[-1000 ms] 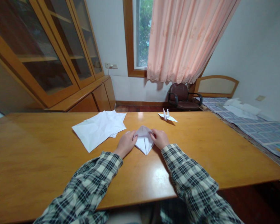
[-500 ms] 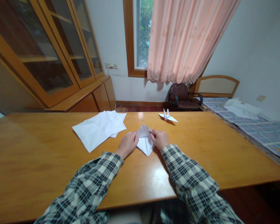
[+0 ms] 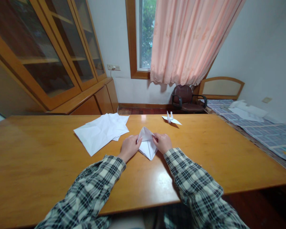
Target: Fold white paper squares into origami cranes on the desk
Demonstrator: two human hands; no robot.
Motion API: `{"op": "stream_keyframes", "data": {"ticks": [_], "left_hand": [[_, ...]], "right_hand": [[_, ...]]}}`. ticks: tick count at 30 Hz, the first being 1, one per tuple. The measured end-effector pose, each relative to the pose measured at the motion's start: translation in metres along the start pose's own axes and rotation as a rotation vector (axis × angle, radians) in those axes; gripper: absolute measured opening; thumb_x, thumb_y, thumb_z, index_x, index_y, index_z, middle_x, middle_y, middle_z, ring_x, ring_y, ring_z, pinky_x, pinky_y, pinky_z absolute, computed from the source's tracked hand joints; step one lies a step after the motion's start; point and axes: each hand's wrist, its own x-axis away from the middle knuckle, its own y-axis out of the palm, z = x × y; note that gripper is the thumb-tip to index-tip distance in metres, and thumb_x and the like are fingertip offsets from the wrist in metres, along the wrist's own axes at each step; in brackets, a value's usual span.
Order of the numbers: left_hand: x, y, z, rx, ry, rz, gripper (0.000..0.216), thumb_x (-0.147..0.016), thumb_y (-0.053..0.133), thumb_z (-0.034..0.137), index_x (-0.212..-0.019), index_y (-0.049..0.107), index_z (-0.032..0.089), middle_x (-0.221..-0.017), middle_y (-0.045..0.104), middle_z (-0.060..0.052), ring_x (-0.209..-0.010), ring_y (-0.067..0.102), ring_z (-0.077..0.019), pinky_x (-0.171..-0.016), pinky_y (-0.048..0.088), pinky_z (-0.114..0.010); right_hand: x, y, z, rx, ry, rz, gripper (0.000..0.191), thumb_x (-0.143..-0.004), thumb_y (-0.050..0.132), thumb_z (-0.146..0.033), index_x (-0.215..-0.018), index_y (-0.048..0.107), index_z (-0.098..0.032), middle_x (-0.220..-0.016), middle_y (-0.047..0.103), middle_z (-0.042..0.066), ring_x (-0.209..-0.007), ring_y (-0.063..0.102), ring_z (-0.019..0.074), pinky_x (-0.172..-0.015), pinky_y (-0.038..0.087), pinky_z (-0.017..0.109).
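Observation:
Between my hands is a white sheet of folded paper (image 3: pixel 148 149), shaped like a kite with a crease down its lower half and a raised flap at the top. My left hand (image 3: pixel 130 147) pinches its left edge, thumb on top. On the other side, my right hand (image 3: pixel 163 142) grips the right edge with curled fingers. The lower point faces me, close to the tabletop. Fingers under the paper are hidden. A finished paper crane (image 3: pixel 171 118) stands just beyond my right hand, wings spread.
Several loose white sheets (image 3: pixel 102 130) lie overlapping on the wooden table (image 3: pixel 50 178), left of my hands. Past the far edge are a glass-door cabinet (image 3: pixel 85 92), a dark red armchair (image 3: pixel 184 98) and, to the right, a bed (image 3: pixel 252 124).
The paper's upper tip has shifted slightly left, and its raised flap has changed shape a little. Both hands keep their hold, moving only slightly. The crane and loose sheets stay put.

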Motion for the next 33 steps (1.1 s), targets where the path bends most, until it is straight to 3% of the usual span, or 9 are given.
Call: {"op": "stream_keyframes", "data": {"ticks": [5, 12, 23, 33], "left_hand": [[0.000, -0.001, 0.000, 0.005, -0.028, -0.018, 0.040, -0.093, 0.032, 0.042, -0.081, 0.062, 0.019, -0.077, 0.067, -0.006, -0.073, 0.060, -0.0188, -0.058, 0.033, -0.027], [-0.001, 0.001, -0.001, -0.043, -0.063, -0.042, 0.041, -0.094, 0.031, 0.043, -0.081, 0.061, 0.019, -0.078, 0.068, -0.008, -0.071, 0.061, -0.0199, -0.056, 0.031, -0.027], [0.000, 0.005, -0.005, -0.065, -0.047, -0.063, 0.023, -0.088, 0.042, 0.036, -0.088, 0.058, 0.020, -0.085, 0.069, -0.006, -0.077, 0.062, -0.0208, -0.059, 0.035, -0.028], [0.000, -0.002, 0.000, -0.040, -0.076, -0.129, 0.025, -0.085, 0.044, 0.033, -0.099, 0.059, 0.018, -0.094, 0.068, -0.009, -0.086, 0.062, -0.0240, -0.068, 0.041, -0.029]], "right_hand": [[0.001, 0.002, 0.000, -0.020, -0.026, 0.000, 0.021, -0.089, 0.047, -0.027, -0.090, 0.068, -0.023, -0.074, 0.071, 0.006, -0.067, 0.063, 0.0170, -0.065, 0.033, 0.025], [0.001, 0.008, -0.002, -0.059, -0.042, 0.005, 0.030, -0.089, 0.046, -0.027, -0.114, 0.062, -0.024, -0.083, 0.073, 0.006, -0.073, 0.065, 0.0173, -0.070, 0.036, 0.025], [0.002, 0.004, -0.005, -0.035, 0.011, -0.037, 0.030, -0.086, 0.047, -0.026, -0.113, 0.060, -0.023, -0.079, 0.072, 0.006, -0.073, 0.065, 0.0198, -0.068, 0.036, 0.028], [0.002, -0.008, -0.012, -0.106, 0.088, -0.171, 0.042, -0.082, 0.046, -0.023, -0.123, 0.049, -0.021, -0.098, 0.069, 0.006, -0.094, 0.061, 0.0206, -0.081, 0.038, 0.029]]}}
